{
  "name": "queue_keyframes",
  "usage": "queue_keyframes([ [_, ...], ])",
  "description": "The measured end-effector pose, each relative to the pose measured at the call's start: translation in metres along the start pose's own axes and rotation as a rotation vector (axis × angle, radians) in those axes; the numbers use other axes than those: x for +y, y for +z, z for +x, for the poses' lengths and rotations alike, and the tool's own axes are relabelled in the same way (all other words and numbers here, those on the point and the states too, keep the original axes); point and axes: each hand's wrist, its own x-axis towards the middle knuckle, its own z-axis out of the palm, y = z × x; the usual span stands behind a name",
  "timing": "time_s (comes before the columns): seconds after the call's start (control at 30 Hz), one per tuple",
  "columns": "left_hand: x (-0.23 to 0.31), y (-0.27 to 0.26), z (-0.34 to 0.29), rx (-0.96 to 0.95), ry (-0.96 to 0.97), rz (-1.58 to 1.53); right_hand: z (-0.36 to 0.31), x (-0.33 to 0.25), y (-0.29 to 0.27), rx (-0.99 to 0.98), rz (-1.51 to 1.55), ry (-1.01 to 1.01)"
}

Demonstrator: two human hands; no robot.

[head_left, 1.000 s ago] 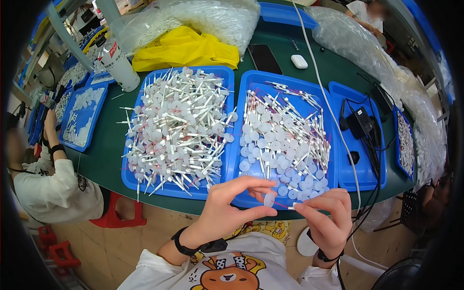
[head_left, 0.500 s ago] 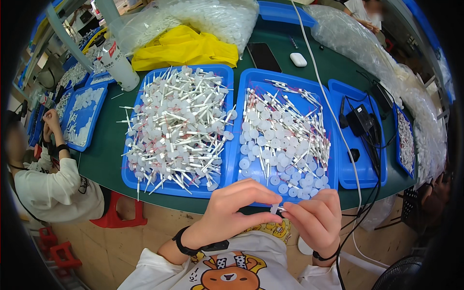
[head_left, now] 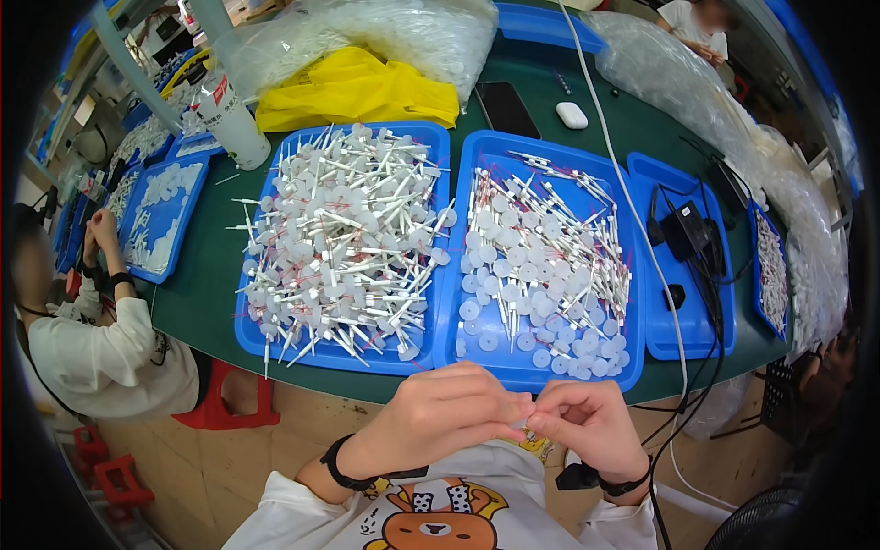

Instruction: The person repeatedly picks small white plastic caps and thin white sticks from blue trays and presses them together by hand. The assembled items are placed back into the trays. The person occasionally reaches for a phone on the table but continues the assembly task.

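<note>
In front of my shirt, just off the table's near edge, my two hands meet at the fingertips. My left hand (head_left: 454, 405) pinches a small translucent white disc (head_left: 520, 422), mostly covered by fingers. My right hand (head_left: 587, 423) is closed against the same piece; whatever else its fingers grip is hidden. Beyond my hands, a blue tray (head_left: 488, 345) holds loose translucent discs (head_left: 524, 272) and thin white sticks with red wires (head_left: 600, 243). To its left, another blue tray (head_left: 243, 323) is heaped with white sticks carrying discs (head_left: 344, 247).
A smaller blue tray (head_left: 665, 316) holds black adapters and cables (head_left: 686, 229). A white cable (head_left: 632, 197) crosses the table. At the back are a phone (head_left: 507, 110), white case (head_left: 572, 115), yellow bag (head_left: 357, 96) and drink cup (head_left: 229, 124). A co-worker (head_left: 96, 335) sits at left.
My left fingers have closed in around the disc, covering more of it. My right hand has turned, its fingertips now drawn together against the piece. The trays shift slightly with the view.
</note>
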Motion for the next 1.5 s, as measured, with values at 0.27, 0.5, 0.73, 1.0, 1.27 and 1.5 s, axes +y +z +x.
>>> queue_keyframes([
  [0.27,-0.001,-0.018,-0.013,0.031,-0.108,0.085,0.009,0.013,0.018,0.066,-0.19,-0.282],
  [0.5,-0.011,-0.068,-0.017,0.879,-0.223,0.233,0.009,0.01,0.012,0.283,-0.411,-0.448],
  [0.73,-0.022,-0.083,-0.01,0.677,-0.34,0.782,0.008,0.007,0.012,0.308,-0.535,-0.43],
  [1.0,-0.003,-0.023,-0.011,0.378,-0.112,0.82,0.011,0.006,-0.013,0.552,-0.918,-0.494],
  [1.27,-0.02,0.026,-0.001,-0.019,-0.227,0.71,0.023,0.02,-0.028,0.599,-1.241,-0.455],
  [1.5,-0.021,0.026,0.01,-0.16,-0.295,0.842,0.04,0.02,-0.034,0.475,-1.361,-0.503],
])
